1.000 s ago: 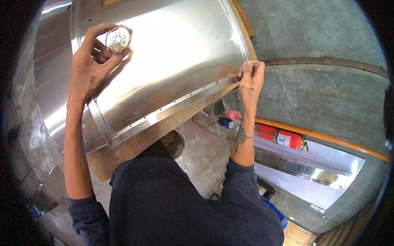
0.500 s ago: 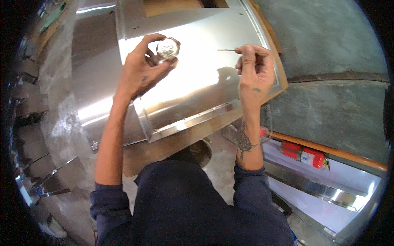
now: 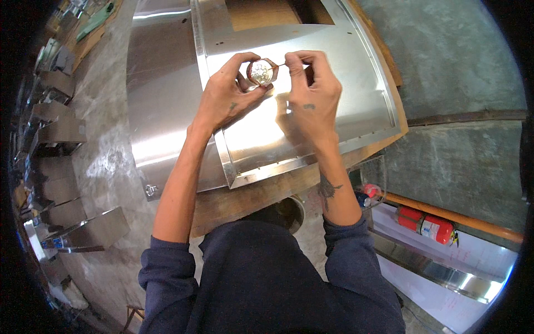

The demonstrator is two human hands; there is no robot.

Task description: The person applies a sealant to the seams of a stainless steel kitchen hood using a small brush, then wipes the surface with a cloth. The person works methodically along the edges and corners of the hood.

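My left hand [image 3: 227,97] is wrapped round a small round object with a shiny silver face [image 3: 261,72], held up over the metal panel. Thumb and fingers grip it by its sides; I cannot make out its exact kind. Close beside it on the right, my right hand [image 3: 316,89] pinches a thin brown stick [image 3: 282,64]. The stick's tip points left and reaches the object's edge; whether it touches cannot be told. Below both hands lies a large stainless steel panel [image 3: 345,106] with raised edges and a rectangular opening at its far end.
The panel rests on a wooden board [image 3: 250,195], its edge near my body. A round bucket [image 3: 297,214] stands beneath. At lower right are a red fire extinguisher [image 3: 425,224] and an orange pipe [image 3: 478,225]. Bent metal pieces [image 3: 92,231] line the left floor.
My right hand has moved left, bringing the stick from well apart to right beside the silver-faced object. My view has shifted, so the panel appears farther right.
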